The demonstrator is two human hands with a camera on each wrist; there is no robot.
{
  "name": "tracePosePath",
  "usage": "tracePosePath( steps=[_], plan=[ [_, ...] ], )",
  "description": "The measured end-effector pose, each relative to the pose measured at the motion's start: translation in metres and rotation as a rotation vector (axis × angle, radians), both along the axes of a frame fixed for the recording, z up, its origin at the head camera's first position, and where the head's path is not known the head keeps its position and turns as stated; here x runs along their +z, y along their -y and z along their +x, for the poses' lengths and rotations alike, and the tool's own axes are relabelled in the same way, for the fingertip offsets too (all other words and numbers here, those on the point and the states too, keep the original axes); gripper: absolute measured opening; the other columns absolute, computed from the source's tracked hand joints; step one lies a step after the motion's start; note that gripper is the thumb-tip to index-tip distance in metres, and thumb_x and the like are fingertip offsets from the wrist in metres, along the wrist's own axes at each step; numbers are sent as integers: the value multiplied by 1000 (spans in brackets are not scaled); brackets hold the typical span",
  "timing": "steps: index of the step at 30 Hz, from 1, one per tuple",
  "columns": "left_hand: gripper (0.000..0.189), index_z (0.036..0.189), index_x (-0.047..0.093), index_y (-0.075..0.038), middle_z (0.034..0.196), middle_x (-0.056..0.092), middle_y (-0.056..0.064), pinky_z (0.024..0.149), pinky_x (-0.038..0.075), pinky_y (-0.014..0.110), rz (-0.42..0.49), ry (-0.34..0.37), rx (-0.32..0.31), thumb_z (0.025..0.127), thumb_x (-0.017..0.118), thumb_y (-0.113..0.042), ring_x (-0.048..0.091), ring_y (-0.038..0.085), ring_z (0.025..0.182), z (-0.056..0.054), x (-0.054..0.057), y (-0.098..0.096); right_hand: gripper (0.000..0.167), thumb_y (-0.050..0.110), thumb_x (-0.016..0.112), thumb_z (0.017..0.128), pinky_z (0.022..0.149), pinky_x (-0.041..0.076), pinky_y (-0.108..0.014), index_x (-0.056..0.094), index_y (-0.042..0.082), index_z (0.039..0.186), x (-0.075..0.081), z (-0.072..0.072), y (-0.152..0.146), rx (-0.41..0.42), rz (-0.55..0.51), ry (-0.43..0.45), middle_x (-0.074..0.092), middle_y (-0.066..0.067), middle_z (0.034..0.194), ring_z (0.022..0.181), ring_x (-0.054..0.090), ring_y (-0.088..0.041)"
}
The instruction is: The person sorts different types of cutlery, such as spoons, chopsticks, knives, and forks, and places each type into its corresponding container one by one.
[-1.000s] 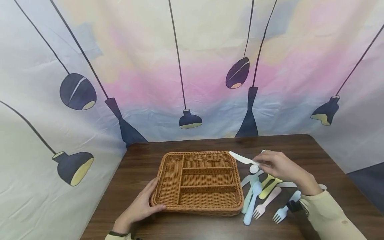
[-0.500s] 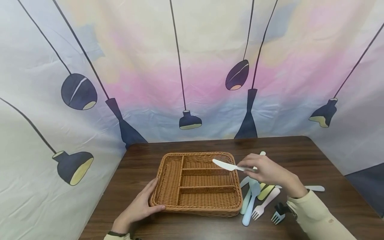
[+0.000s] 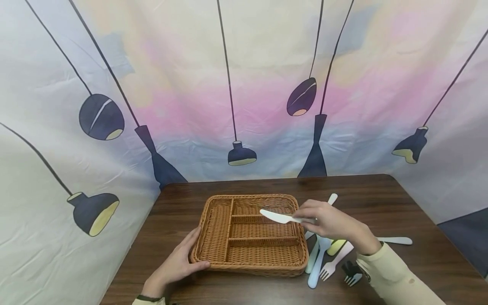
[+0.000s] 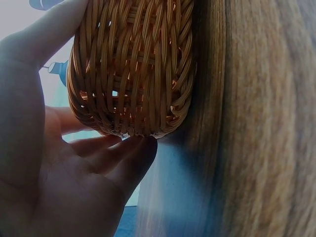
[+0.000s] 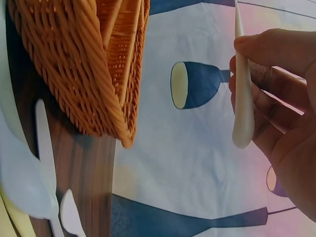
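Note:
A white plastic table knife [image 3: 275,217] is pinched by its handle between the thumb and fingers of my right hand [image 3: 328,218]. Its blade points left, over the right side of a brown wicker basket [image 3: 263,267] with several compartments. In the right wrist view the knife handle [image 5: 243,106] hangs above the basket's rim level. My left hand [image 3: 177,262] grips the basket's front left corner, thumb at the front rim. The left wrist view shows the fingers [image 4: 133,163] wrapped along the woven side [image 4: 133,64].
Right of the basket lies a loose pile of plastic cutlery: a blue spoon [image 3: 318,262], a pink fork [image 3: 335,262], a yellow handle [image 3: 336,247] and more. A blue fork [image 3: 353,279] is partly covered by the right wrist's camera. A printed cloth [image 3: 267,97] hangs behind the dark wooden table [image 3: 183,203].
My right hand has carried the white knife leftward from above the cutlery pile to over the basket's right compartments. The left hand and basket have stayed in place.

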State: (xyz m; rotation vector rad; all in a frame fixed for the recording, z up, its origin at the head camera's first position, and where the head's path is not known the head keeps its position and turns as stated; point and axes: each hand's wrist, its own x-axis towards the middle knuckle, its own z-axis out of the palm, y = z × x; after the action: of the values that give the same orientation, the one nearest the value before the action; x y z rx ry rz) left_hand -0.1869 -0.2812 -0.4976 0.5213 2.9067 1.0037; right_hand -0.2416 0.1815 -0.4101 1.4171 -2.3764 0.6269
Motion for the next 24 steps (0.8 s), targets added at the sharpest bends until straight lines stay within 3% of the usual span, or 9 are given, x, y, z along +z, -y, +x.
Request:
tracePosePath(
  steps=[10,24],
  plan=[
    [106,155,22,-4,157,26,24,100,36,64,7,-12,-3,77,78,-50,34,48,137,-1,-2,1,31,4,75,80,72,51,-20,72,10,110,-7,-1,17,80,-10,-58,66,3,100,85,59,-6],
    [107,155,22,-4,157,25,25,102,36,62,14,-12,-8,76,79,-50,33,47,138,-3,-1,1,31,7,74,83,73,50,-19,71,12,114,-14,0,31,97,25,-20,66,4,103,87,58,-5]
  ],
)
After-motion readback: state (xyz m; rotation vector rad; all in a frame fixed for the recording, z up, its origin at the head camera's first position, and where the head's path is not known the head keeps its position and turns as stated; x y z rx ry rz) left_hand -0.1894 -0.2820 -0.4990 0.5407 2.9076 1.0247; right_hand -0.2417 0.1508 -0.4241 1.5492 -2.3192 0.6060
